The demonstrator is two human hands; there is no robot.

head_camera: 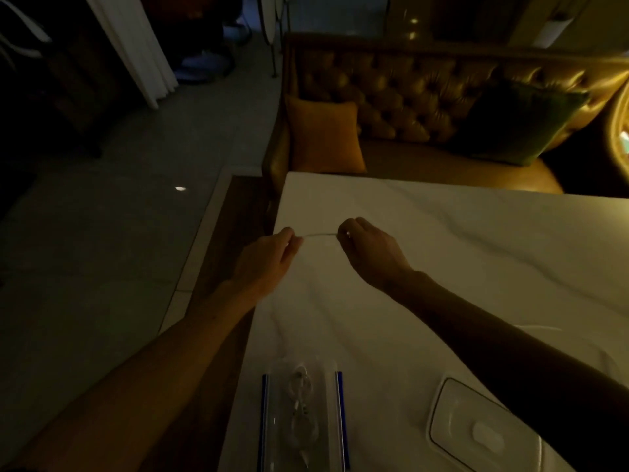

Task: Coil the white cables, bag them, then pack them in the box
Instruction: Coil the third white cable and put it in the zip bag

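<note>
Above the white marble-patterned table (476,253), the left hand (269,260) and right hand (367,247) each pinch one end of a thin white cable (320,235), stretched taut between them.

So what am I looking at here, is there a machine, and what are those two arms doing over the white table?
No machine: a person wears a camera on the head, so this one picture looks forward and down at their own bare arms. The left hand and right hand pinch a short stretch of white cable between them, above the white table. Nearer the person lies a clear bag with blue edges, a coiled white cable already inside. To its right sits a white box with its lid on. Behind the table stands a tufted sofa with cushions.
</note>
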